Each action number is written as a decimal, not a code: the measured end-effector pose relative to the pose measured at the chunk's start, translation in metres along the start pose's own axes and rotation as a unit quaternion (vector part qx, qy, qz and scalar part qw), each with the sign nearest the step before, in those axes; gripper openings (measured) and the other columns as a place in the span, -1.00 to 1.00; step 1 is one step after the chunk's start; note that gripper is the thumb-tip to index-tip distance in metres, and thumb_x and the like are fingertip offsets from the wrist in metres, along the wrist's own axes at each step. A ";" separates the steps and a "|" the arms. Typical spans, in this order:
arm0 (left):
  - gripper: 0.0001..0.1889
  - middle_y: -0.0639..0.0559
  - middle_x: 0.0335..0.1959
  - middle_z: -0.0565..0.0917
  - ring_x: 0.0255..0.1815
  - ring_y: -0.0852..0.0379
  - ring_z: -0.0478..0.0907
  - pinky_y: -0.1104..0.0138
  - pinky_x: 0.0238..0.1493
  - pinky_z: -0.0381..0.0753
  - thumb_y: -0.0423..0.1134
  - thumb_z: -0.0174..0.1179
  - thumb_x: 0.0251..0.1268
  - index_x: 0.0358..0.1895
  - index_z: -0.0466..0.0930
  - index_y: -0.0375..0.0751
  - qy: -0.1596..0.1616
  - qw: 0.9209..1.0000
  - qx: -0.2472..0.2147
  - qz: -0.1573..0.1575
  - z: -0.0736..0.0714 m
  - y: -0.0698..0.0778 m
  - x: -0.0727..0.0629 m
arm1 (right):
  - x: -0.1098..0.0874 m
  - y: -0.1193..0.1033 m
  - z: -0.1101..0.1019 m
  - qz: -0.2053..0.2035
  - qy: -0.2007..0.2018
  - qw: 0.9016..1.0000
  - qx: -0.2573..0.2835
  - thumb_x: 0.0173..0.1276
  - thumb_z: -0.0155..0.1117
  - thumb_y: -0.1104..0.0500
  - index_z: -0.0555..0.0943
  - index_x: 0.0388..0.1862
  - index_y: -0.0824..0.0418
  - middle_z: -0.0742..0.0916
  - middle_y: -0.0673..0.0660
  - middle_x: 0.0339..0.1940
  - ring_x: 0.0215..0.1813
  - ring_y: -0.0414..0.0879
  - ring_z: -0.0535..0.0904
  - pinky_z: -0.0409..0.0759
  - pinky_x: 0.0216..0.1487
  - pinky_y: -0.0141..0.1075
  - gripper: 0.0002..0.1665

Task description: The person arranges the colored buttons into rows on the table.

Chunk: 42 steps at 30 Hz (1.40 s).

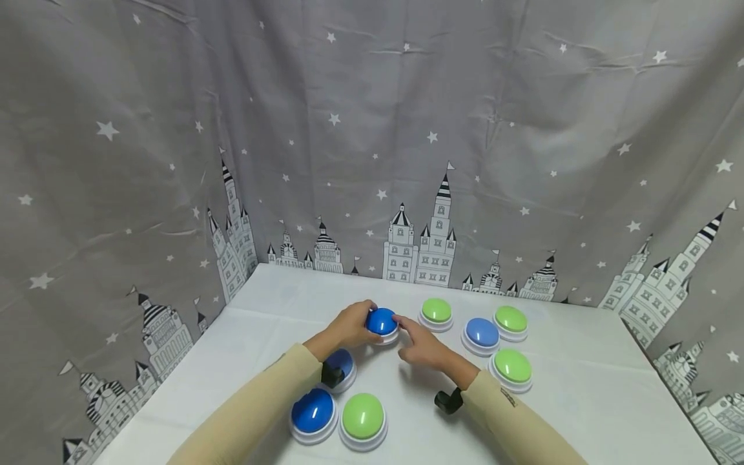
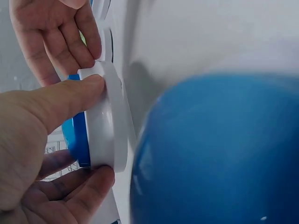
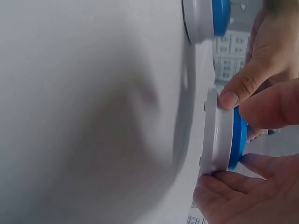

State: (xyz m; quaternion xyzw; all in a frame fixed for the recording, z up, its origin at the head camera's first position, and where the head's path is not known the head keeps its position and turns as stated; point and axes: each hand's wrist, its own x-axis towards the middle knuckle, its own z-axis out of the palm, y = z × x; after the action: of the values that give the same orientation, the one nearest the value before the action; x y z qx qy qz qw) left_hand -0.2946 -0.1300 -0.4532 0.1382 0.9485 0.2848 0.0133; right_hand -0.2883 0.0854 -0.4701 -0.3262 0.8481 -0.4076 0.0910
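A push button with a blue dome (image 1: 382,321) and a white round base (image 2: 105,126) is between both hands near the middle of the table. My left hand (image 1: 351,326) grips it from the left, thumb on the near side of the base and fingers round the far side. From the right, my right hand (image 1: 424,349) touches its edge with extended fingers; the right thumb stays apart from it in the head view. Small feet show under the base (image 3: 218,135) in the right wrist view, and the button looks slightly raised.
On the white table (image 1: 587,381), a green button (image 1: 436,310) stands behind, and a blue button (image 1: 482,332) between green ones at right. Near my left forearm are a partly hidden blue button (image 1: 344,361), another blue button (image 1: 314,410) and a green button (image 1: 363,416). Grey curtains (image 1: 360,129) surround the back.
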 end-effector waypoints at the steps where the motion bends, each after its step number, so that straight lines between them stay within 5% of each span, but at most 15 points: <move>1: -0.26 -0.22 0.15 0.57 0.21 -0.15 0.50 0.01 0.25 0.47 -0.10 0.55 0.00 0.24 0.43 -0.33 -0.002 1.000 0.002 0.001 0.000 0.001 -0.003 | -0.003 0.000 0.001 0.000 -0.002 1.000 -0.001 0.05 0.20 0.36 0.17 0.50 0.41 0.35 0.37 0.46 0.48 0.24 0.23 0.22 0.42 0.11 -0.04; 20: -0.27 -0.10 0.13 0.58 0.18 -0.04 0.53 0.08 0.21 0.52 -0.03 0.56 -0.04 0.20 0.46 -0.22 -0.053 0.997 0.032 0.037 0.010 0.012 -0.047 | -0.057 -0.019 0.014 0.012 -0.057 0.998 -0.027 0.13 0.21 0.32 0.16 0.51 0.38 0.32 0.35 0.49 0.51 0.22 0.17 0.15 0.45 0.13 -0.07; 30: -0.17 -0.06 0.15 0.57 0.18 -0.04 0.53 0.01 0.18 0.53 0.07 0.59 -0.12 0.26 0.43 -0.14 -0.084 0.995 0.057 0.025 0.008 0.015 -0.063 | -0.071 -0.031 0.022 0.008 -0.074 0.997 -0.022 0.13 0.21 0.33 0.20 0.49 0.38 0.35 0.37 0.46 0.50 0.23 0.19 0.13 0.45 0.14 -0.11; 42: -0.20 -0.04 0.13 0.58 0.16 -0.01 0.52 0.06 0.19 0.53 0.07 0.55 -0.05 0.27 0.44 -0.19 -0.108 0.987 0.097 0.064 0.002 0.015 -0.077 | -0.079 -0.035 0.029 0.004 -0.101 0.995 -0.024 0.17 0.22 0.28 0.19 0.51 0.33 0.32 0.32 0.49 0.52 0.19 0.17 0.13 0.47 0.08 -0.11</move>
State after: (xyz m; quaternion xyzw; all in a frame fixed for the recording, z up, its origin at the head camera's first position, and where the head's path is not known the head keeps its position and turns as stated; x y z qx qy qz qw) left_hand -0.2169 -0.1383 -0.4507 0.2286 0.9540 0.1751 0.0837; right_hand -0.1982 0.1007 -0.4714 -0.3645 0.8454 -0.3517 0.1694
